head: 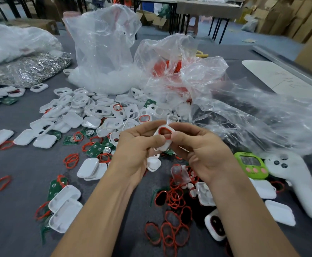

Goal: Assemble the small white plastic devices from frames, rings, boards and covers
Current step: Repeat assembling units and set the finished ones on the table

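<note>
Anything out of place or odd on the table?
Nothing damaged that I can see. Frames, boards and red rings lie loose in mixed heaps on the table rather than sorted. A green timer and a white controller sit at the right among covers; they are not device parts.

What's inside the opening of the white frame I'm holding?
A red ring lines the opening of the white frame, skin showing through. The left hand and right hand cover its sides.
</note>
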